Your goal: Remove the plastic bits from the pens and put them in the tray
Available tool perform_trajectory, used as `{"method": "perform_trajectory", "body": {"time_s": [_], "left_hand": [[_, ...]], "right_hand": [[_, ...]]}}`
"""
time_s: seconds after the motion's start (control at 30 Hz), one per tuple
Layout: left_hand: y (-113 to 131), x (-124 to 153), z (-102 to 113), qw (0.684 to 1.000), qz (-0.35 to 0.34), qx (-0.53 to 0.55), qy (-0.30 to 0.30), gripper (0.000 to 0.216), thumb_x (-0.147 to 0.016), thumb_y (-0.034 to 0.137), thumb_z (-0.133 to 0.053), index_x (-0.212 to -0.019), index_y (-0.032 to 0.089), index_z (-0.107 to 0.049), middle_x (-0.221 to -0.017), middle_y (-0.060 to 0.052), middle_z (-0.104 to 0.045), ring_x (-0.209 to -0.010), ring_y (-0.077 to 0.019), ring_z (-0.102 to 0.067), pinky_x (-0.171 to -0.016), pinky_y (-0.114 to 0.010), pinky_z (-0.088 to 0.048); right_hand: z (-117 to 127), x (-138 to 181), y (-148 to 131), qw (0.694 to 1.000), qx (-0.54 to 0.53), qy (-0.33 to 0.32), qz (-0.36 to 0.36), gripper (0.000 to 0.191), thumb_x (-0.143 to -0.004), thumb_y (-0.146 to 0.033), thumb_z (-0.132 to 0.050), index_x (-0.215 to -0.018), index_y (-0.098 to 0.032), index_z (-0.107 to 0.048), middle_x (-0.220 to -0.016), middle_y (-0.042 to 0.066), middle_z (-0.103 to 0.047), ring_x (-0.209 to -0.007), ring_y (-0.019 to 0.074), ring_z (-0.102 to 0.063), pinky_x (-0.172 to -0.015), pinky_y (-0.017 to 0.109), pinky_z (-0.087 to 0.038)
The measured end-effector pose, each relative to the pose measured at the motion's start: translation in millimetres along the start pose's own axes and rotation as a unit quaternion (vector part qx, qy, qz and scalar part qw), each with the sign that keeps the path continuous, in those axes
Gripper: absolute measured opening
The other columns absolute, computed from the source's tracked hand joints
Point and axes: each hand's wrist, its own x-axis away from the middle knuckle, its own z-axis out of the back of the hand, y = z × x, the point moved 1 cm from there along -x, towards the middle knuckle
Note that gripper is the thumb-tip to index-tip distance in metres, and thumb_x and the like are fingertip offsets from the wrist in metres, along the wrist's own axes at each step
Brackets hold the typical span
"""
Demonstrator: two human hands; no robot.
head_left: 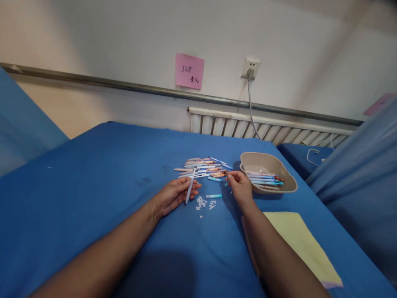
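Note:
My left hand [174, 196] rests on the blue table [93, 198], fingers curled around a pale lilac pen barrel [190, 186] that points away from me. My right hand [239, 186] is closed in a pinch beside a pile of loose pens [203, 167], holding something small I cannot make out. Small white pieces [204, 203] and a short blue pen part [214, 195] lie between the two hands. A beige bowl [287, 188] holding several pens stands just right of my right hand.
A yellow cloth [297, 240] lies at the table's right front. Behind the table are a white radiator [263, 128], a wall socket with a cable [249, 68] and a pink note [189, 70]. Blue fabric [366, 174] rises at the right.

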Motion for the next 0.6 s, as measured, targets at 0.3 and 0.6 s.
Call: {"method": "perform_trajectory", "body": {"time_s": [0.3,0.6], "left_hand": [[-0.6,-2.5,4.0,1.0,0.018,0.023,-0.01,0.011,-0.088,0.02,-0.057,-0.094,0.012,-0.06,-0.098,-0.011,-0.07,-0.074,-0.0151,-0.069,-0.067,-0.026,-0.055],[-0.3,-3.1,4.0,0.999,0.022,0.025,-0.006,0.011,-0.087,0.019,-0.057,-0.094,0.012,-0.061,-0.099,-0.012,-0.07,-0.074,-0.0152,-0.069,-0.067,-0.025,-0.056]], "right_hand": [[-13.9,14.8,14.8,0.988,0.058,-0.144,0.002,0.01,-0.071,-0.033,-0.065,-0.072,-0.023,-0.066,-0.06,-0.002,-0.064,-0.053,0.0143,-0.053,-0.052,0.025,-0.038],[-11.7,11.7,17.8,0.982,0.115,-0.149,0.024,0.007,-0.072,-0.028,-0.061,-0.074,-0.023,-0.065,-0.057,-0.004,-0.06,-0.052,0.0136,-0.051,-0.051,0.025,-0.037]]}}
